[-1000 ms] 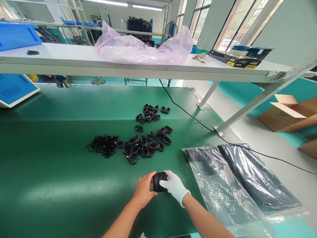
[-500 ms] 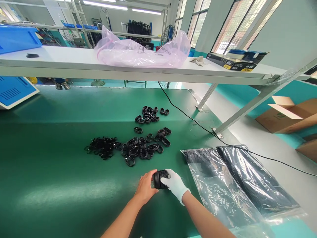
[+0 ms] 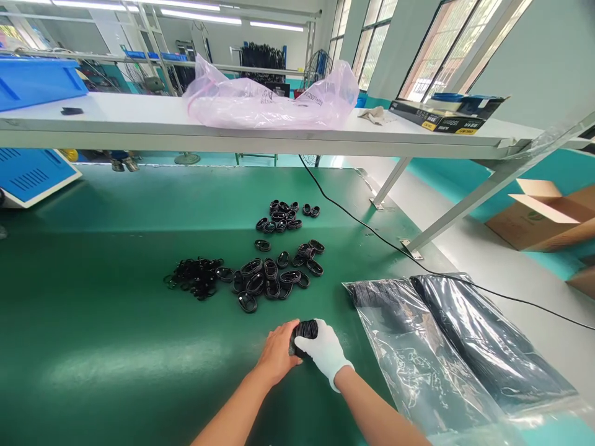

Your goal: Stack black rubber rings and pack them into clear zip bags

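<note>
Both hands grip one coiled black cable (image 3: 307,329) low over the green bench top. My left hand (image 3: 279,352), bare, closes on the coil's left end with the thumb underneath. A white glove covers my right hand (image 3: 324,352), which is wrapped round the coil's right side, its thumb across the near face. The coil's windings are packed side by side, and the fingers hide part of them. Beyond my hands lies a pile of small black cable coils (image 3: 263,279). Left of that pile is a tangled heap of thin black loops (image 3: 195,277).
Clear plastic bags (image 3: 409,347) holding black items lie on the right. Farther back is another group of coils (image 3: 279,215). A loose black cable (image 3: 367,229) crosses the bench. A white shelf (image 3: 260,141) spans above, bearing a pink plastic bag (image 3: 274,105) and a blue bin (image 3: 39,83).
The coil has tilted slightly between my hands, and my right thumb has slid left across its face. Both hands still grip it. The whole view has shifted a little.
</note>
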